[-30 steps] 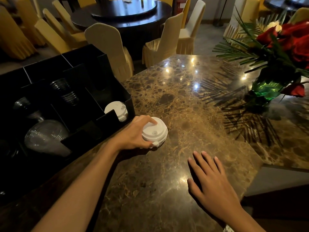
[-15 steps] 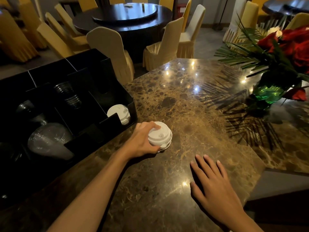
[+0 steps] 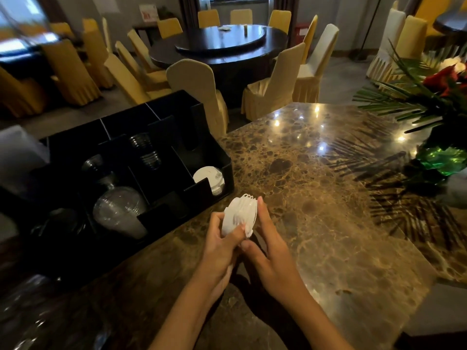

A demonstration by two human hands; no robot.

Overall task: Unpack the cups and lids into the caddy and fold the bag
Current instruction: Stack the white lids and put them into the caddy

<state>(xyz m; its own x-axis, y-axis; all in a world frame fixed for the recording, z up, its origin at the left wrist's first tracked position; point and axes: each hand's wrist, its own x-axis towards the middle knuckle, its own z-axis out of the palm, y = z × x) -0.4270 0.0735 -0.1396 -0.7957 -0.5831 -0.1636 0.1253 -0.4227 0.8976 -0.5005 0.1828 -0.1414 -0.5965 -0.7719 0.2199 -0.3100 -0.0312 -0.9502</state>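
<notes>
I've got both hands up off the counter point(image 3: 316, 198) now, meeting around a stack of white lids point(image 3: 240, 215) turned on its edge. Left hand point(image 3: 222, 246) is curled round the stack from the near-left side, thumb pressed across its face. Right hand point(image 3: 270, 251) sits against the stack's right side, index finger straight up along the rims, thumb tucked under the bottom; I count that as a pinch between finger and thumb. The lids hang in the air just right of the caddy point(image 3: 141, 178), close to its front right corner and not touching it.

In the caddy, the front right compartment already holds more white lids point(image 3: 209, 179), leaning against the wall. Clear cups point(image 3: 118, 213) lie nested on their sides in the compartment to the left, and another clear stack point(image 3: 146, 152) sits further back. The rear compartments look dark; I can't tell what's in them.

Room to move: the marble runs wide and bare to the right of my hands, out to its right edge, which cuts diagonally toward me. A vase point(image 3: 439, 157) of red flowers and palm fronds stands at the far right, well apart from the hands. The counter's far edge ends just beyond the caddy, with covered chairs point(image 3: 199, 87) behind.
</notes>
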